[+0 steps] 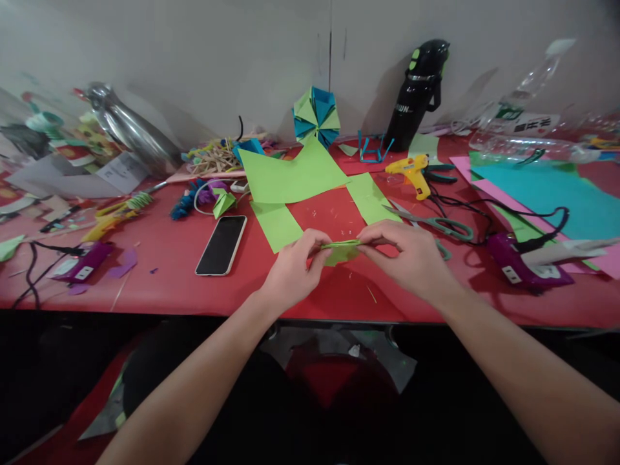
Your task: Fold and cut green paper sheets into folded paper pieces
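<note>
Between my hands, near the front edge of the red table (159,258), is a small folded piece of green paper (341,245). My left hand (298,265) pinches its left end between thumb and fingers. The right end is pinched by my right hand (404,255). Just beyond lie a large green sheet (295,174) and two smaller green pieces (276,226), (371,197). Scissors (445,227) lie beyond my right hand, partly hidden by it. A phone (221,245) rests left of my left hand.
A yellow glue gun (411,173), black bottle (419,93) and clear plastic bottle (533,123) are at back right. Purple power strips (526,265), (82,261) have trailing cables. A blue-green paper ball (316,116) stands against the wall; a metal jug (130,126) leans at left.
</note>
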### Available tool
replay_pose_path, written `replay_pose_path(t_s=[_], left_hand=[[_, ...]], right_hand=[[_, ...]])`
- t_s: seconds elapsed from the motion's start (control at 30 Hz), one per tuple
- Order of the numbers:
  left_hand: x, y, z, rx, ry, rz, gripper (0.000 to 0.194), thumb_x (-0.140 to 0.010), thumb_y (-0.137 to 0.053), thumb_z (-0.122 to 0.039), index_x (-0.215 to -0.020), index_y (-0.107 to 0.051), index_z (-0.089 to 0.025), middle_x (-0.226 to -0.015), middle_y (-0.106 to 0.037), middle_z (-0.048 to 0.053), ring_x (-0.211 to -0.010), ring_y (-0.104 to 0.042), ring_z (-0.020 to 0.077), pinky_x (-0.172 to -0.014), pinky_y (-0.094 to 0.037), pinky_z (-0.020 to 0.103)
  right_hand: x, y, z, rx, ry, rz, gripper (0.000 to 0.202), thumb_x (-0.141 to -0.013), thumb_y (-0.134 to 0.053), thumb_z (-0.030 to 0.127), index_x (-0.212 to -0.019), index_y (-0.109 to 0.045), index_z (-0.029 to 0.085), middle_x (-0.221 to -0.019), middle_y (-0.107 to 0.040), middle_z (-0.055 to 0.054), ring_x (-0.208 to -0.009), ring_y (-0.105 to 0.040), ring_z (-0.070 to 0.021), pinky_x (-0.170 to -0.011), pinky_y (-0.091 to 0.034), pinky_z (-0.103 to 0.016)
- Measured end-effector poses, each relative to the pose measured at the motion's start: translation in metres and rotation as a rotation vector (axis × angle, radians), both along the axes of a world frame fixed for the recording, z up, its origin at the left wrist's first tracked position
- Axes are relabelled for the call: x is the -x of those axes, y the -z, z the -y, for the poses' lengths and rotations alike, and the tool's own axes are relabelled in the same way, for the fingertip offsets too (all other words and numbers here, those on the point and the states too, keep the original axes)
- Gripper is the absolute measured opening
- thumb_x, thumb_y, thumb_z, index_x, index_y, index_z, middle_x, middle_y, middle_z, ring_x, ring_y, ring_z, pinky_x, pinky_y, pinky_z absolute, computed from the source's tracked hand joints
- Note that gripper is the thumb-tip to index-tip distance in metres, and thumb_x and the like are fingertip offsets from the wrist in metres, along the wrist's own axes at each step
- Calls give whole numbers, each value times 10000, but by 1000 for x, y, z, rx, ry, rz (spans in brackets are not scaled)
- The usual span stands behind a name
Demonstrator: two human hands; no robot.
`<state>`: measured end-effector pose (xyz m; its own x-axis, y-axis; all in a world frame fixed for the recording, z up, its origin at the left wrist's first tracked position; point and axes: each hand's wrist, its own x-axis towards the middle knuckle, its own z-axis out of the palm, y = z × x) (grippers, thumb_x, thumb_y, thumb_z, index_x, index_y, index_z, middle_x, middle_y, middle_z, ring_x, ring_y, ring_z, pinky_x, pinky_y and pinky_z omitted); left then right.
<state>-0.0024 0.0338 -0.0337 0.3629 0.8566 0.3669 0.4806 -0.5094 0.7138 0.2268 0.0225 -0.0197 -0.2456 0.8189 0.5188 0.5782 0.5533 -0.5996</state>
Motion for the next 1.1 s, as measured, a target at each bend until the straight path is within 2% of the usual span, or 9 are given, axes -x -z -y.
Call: replay_pose_path(t_s=[0.17,0.3,0.47,0.6,0.73,0.9,1.1], left_hand=[[1,-2,-1,10,38,-47,115,-978,-560,-209,-1087,-585,-229,-1009,-729,26,-957,-723,176,-870,-575,324],[3,-1,-3,-1,92,-95,172,-994,-524,-200,-1129,-628,-223,-1046,-729,38,-944,-705,169,-868,-575,319],[3,2,-4,-17,136,-59,208,-990,-506,-160,-1137,-645,-211,-1117,-724,59,-1023,-700,183,-914,-577,339],[2,2,-5,22,119,-47,175,-982,-536,-186,-1116,-646,-211,-1094,-726,59,-1011,-704,187,-915,-581,349],[2,0,-6,87,87,-28,127,-965,-567,-202,-1064,-646,-214,-1038,-734,44,-952,-705,180,-891,-584,347],[3,-1,-7,165,75,72,57,-957,-592,-224,-976,-643,-205,-956,-727,31,-872,-700,159,-848,-582,323],[3,-6,-6,146,149,168,71,-957,-605,-233,-978,-660,-193,-1011,-722,56,-908,-693,160,-869,-584,320]], right_hand=[[1,1,-2,-23,-28,33,137,-872,-683,81,-897,-675,215,-945,-744,-35,-880,-697,-189,-804,-529,-320],[1,-2,-3,38,-64,33,151,-867,-676,64,-877,-667,214,-933,-721,-28,-857,-675,-177,-792,-519,-315],[1,-4,-5,109,-112,29,158,-855,-671,56,-848,-650,212,-916,-676,-22,-802,-637,-158,-745,-518,-304],[3,-5,-5,104,-146,27,154,-878,-639,64,-850,-643,215,-925,-661,-28,-789,-624,-156,-741,-523,-309],[3,-6,-4,121,-129,-4,104,-891,-664,119,-867,-669,220,-940,-673,-38,-811,-641,-166,-759,-538,-315],[2,-6,-5,248,-89,-57,103,-876,-728,229,-977,-709,225,-959,-730,-36,-789,-667,-171,-763,-553,-319],[6,-8,-3,289,-38,-102,74,-883,-728,299,-871,-746,228,-839,-755,-12,-735,-663,-167,-704,-535,-299]])
